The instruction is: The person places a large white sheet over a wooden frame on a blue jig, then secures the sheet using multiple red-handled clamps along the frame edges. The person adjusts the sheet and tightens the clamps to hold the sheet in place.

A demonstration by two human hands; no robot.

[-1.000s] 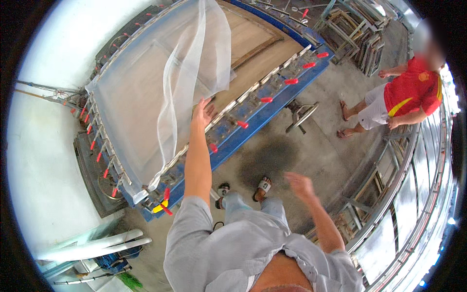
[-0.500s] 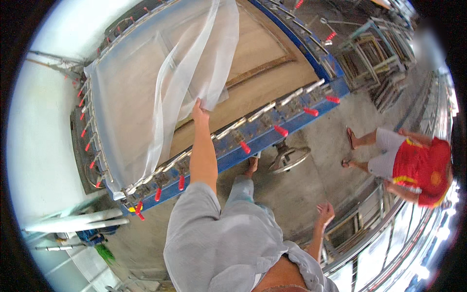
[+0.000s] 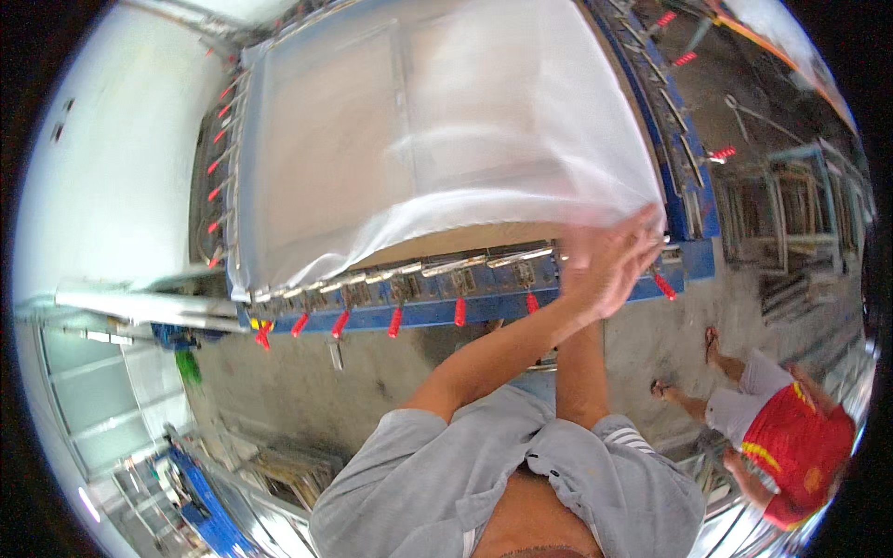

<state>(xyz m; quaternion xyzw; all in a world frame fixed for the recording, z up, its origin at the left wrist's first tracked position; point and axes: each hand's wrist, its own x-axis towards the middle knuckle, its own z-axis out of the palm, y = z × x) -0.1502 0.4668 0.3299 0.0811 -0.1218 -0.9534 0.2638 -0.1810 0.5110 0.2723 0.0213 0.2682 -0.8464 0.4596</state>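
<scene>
A sheet of white, see-through mesh fabric [image 3: 484, 102] is spread over a large blue clamping frame [image 3: 367, 321]. My left hand [image 3: 619, 265] reaches across to the near right corner of the frame. Its fingers are at the fabric's corner, and folds in the cloth run toward them. Partly behind it, my right hand [image 3: 579, 246] is smeared by motion near the same edge. What its fingers do cannot be made out. Beneath the mesh shows a brown board-like surface [image 3: 493, 237], bare along a strip at the near edge.
Metal clamps with red handles [image 3: 460, 312] line the frame's edges. To the right, a person in a red shirt [image 3: 800, 437] stands on the concrete floor [image 3: 642, 344]. Wooden frames [image 3: 800, 205] are stacked behind. White rolls [image 3: 139, 302] lie at the left near the wall.
My left hand has carried the mesh's loose edge right and toward me, to the near right corner. The bunched fabric now lies spread out. My right hand has come up from my side to the frame.
</scene>
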